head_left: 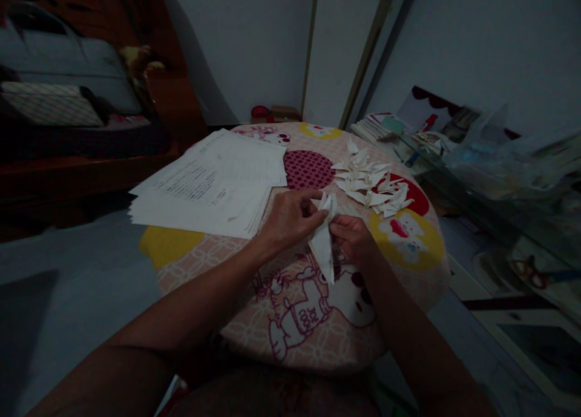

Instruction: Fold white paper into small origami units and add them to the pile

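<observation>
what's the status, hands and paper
Both hands on the folded paper, left hand pinching its top, right hand its side, above the table. Beyond, pile of folded pieces; sheet stack left. Nothing in the way.

Pink cartoon-print tablecloth [318,338], white folded paper [323,244]

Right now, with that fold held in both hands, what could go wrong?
The left hand and right hand pinch the folded paper over the table; a hard pull may tear it. The sheet stack overhangs the table edge and could slide off. Dim light may hide a crooked crease.
</observation>
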Available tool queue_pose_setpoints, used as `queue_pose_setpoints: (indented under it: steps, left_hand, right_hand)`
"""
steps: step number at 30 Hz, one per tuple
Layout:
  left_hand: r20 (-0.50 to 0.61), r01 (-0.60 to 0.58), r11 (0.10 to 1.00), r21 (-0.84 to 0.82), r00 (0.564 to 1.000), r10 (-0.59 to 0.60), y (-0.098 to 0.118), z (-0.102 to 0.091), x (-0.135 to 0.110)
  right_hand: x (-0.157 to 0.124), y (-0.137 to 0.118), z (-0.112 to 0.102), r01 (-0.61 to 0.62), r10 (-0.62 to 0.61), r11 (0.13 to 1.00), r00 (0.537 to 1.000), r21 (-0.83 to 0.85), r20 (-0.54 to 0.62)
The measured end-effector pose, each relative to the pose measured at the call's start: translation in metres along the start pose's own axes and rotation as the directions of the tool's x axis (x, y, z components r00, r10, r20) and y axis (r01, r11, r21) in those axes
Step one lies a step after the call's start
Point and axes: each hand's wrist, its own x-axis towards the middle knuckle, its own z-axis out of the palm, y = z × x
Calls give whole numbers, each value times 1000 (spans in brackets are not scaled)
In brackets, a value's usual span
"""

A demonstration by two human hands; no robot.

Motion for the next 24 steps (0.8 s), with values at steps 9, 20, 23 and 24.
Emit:
queue_pose_setpoints:
  steps: [9, 20, 23, 24]
  left_hand:
    - [198, 104, 964, -243, 979, -56, -26, -5, 11]
    - [205, 238, 793, -561, 968, -146, -37, -4, 12]
    - [226, 250, 727, -640, 965, -133, -37, -3, 12]
    - [222, 241, 705, -667, 968, -120, -37, -3, 12]
  right_hand:
    - [-2, -1, 0, 121, -131, 990, 978, -73, -162]
    - [-15, -3, 17, 267, -396, 802, 908, -534, -140]
    - [-19, -5, 22, 335, -529, 634, 845, -697, -74]
    - [-21, -6, 24, 349, -561, 583, 826, -734, -53]
